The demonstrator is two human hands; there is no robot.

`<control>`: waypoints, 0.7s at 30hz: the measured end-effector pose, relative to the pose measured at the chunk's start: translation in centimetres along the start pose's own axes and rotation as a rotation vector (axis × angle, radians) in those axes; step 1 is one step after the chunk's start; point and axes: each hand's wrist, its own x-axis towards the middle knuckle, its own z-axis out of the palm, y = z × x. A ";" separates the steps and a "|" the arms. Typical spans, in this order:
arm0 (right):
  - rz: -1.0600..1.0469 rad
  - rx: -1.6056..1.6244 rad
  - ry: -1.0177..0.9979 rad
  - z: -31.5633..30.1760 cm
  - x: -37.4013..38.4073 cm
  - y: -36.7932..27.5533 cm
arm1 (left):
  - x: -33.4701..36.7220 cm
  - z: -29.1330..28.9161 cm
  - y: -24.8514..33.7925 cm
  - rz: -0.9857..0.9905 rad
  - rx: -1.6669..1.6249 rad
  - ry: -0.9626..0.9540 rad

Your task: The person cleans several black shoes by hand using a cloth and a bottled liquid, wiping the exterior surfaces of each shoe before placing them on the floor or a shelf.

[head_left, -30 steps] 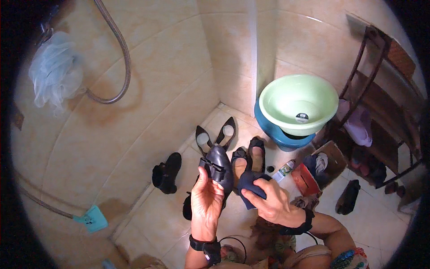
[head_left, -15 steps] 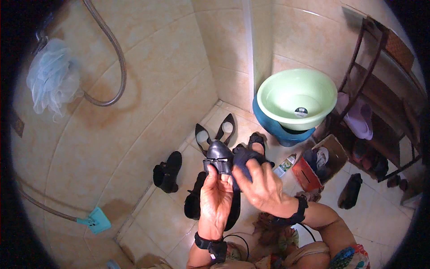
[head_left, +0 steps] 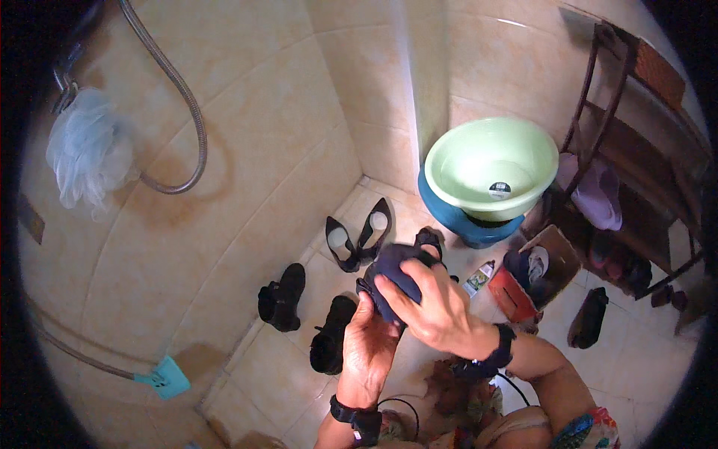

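The left hand (head_left: pixel 372 348), palm upward on a raised forearm, was closed around a dark shoe (head_left: pixel 365 287), held above the floor. The right hand (head_left: pixel 443 313), palm down, gripped a navy cloth (head_left: pixel 396 275) with bent fingers against the shoe, mostly covering it. Pointed black shoes (head_left: pixel 341 242) stood beyond.

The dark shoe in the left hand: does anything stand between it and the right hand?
Yes, a dark blue cloth: it lies under the right hand, over most of the dark shoe that the left hand holds.
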 end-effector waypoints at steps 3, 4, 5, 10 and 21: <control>-0.094 -0.012 -0.016 0.2 -0.1 -0.1 | 0.0 0.1 0.6 -0.019 -0.015 0.044; -0.122 -0.076 0.004 0.0 -1.0 -0.8 | -0.1 0.2 0.9 -0.026 0.018 0.015; -0.108 -0.049 -0.060 -0.1 -2.4 -1.1 | 0.1 -0.1 1.0 -0.019 0.017 0.013; -0.114 -0.058 -0.051 -0.2 -1.7 -0.2 | -0.1 0.2 0.5 0.045 0.121 -0.001; -0.092 -0.064 -0.035 -0.3 -1.1 -0.5 | -0.3 0.2 0.2 0.185 0.258 -0.117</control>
